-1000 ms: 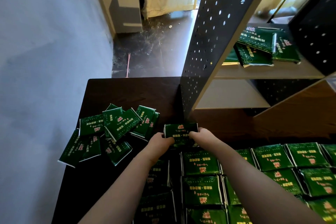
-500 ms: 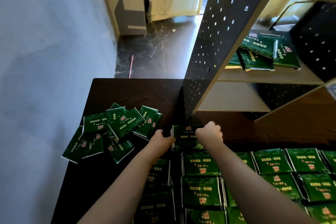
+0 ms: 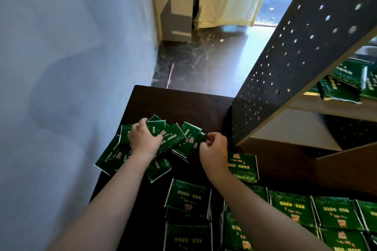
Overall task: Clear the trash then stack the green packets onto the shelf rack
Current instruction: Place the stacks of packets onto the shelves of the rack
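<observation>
A: Shifted left since last frame: both hands off the lone packet [image 3: 242,166], over to the pile [image 3: 189,134].
B: Surroundings?
A: Wall [image 3: 71,67] hard against the table [image 3: 179,104] on the left. Rack panel [image 3: 295,57], perforated, standing just right of the pile. Stack [image 3: 342,91] on its shelf [image 3: 330,107]. Rows [image 3: 293,210] nearer the body.
B: Hands?
A: Left hand [image 3: 143,140] lying on the pile, fingers bent, blurred; grip cannot be told. Right hand [image 3: 214,149] clenched at the pile's right edge, nothing seen in it. Lone packet flat, just right of that wrist.
B: Look?
A: Dark green, glossy, pale print, red mark.
</observation>
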`<state>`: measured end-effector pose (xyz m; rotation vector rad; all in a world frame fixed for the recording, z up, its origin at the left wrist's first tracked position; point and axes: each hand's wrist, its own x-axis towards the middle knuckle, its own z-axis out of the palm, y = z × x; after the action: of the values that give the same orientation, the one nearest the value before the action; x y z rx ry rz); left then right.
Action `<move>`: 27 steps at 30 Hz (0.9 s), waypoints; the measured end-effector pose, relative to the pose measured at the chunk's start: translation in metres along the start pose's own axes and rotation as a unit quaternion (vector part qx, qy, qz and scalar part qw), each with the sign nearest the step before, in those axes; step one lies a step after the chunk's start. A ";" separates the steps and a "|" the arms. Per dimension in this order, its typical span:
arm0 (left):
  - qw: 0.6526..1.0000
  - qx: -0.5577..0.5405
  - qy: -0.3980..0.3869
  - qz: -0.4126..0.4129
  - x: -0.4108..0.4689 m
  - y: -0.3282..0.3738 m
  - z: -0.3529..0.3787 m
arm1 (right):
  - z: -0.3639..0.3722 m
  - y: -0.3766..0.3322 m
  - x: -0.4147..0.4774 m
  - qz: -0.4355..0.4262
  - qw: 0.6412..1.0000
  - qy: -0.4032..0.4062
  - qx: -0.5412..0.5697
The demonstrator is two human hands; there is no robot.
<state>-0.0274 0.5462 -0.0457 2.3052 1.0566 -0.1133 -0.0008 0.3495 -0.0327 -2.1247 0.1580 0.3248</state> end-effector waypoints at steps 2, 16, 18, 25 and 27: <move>0.997 0.069 -0.028 0.000 0.022 -0.012 -0.008 | 0.017 -0.004 0.011 0.063 0.997 -0.041 -0.003; 0.982 0.123 -0.140 -0.030 0.050 -0.038 0.009 | 0.061 -0.002 0.062 0.195 0.972 -0.099 -0.086; 0.985 0.114 -0.131 -0.009 0.045 -0.032 0.013 | 0.063 -0.002 0.063 0.198 0.972 -0.096 -0.088; 0.987 -0.063 -0.145 -0.012 0.030 -0.018 0.030 | 0.072 0.010 0.065 0.230 0.970 -0.082 -0.004; 0.984 -0.096 -0.147 -0.023 0.025 -0.018 0.033 | 0.072 0.014 0.068 0.234 0.968 -0.085 0.007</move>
<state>-0.0173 0.5538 -0.0893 2.0175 0.9256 -0.3450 0.0485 0.4033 -0.1014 -2.0152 0.5637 0.7769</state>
